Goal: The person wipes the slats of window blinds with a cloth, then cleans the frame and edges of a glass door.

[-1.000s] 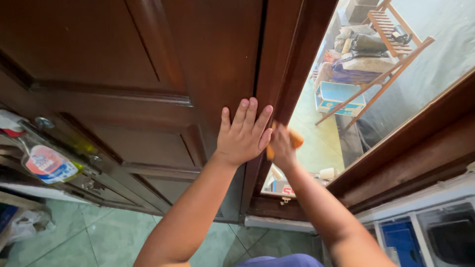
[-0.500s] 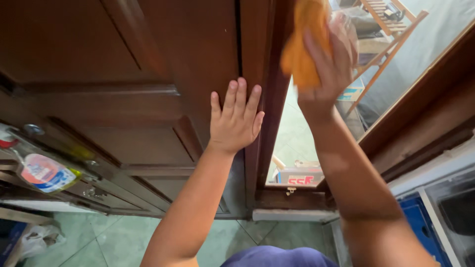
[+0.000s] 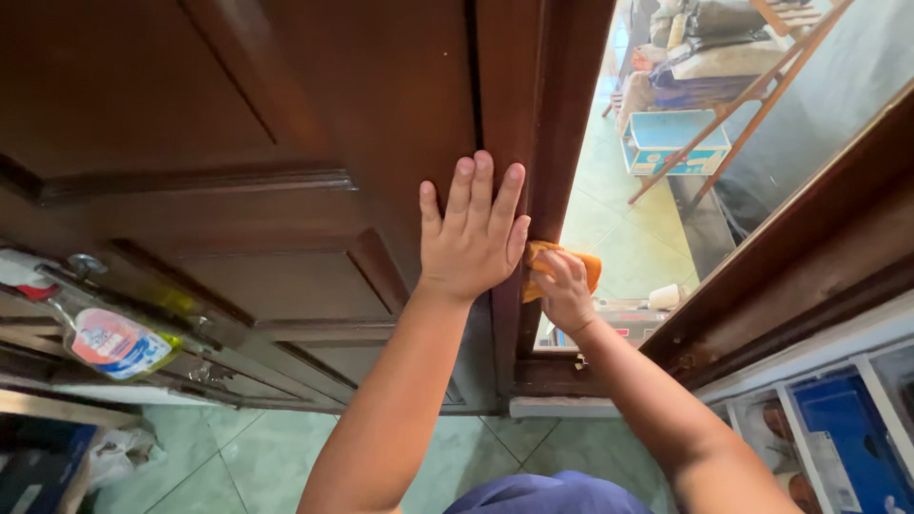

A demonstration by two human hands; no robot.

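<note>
My left hand (image 3: pixel 472 233) lies flat, fingers spread, against the edge of a dark brown wooden door (image 3: pixel 286 143). My right hand (image 3: pixel 565 290) grips an orange cloth (image 3: pixel 581 264) and presses it on the narrow edge of the wooden frame post (image 3: pixel 562 105), low down, just right of my left hand. Part of the cloth is hidden behind my left hand and the post.
A spray bottle (image 3: pixel 100 333) with a red nozzle hangs at the left by the door's metal fittings. Through the glass I see a wooden rack (image 3: pixel 762 86), a blue and white box (image 3: pixel 674 141) and bundled bags. Blue and white storage bins (image 3: pixel 838 428) sit at lower right. Green floor tiles below.
My right hand with the orange cloth went up high along the frame edge, then came back down low beside my left hand. My left hand stayed flat on the door.
</note>
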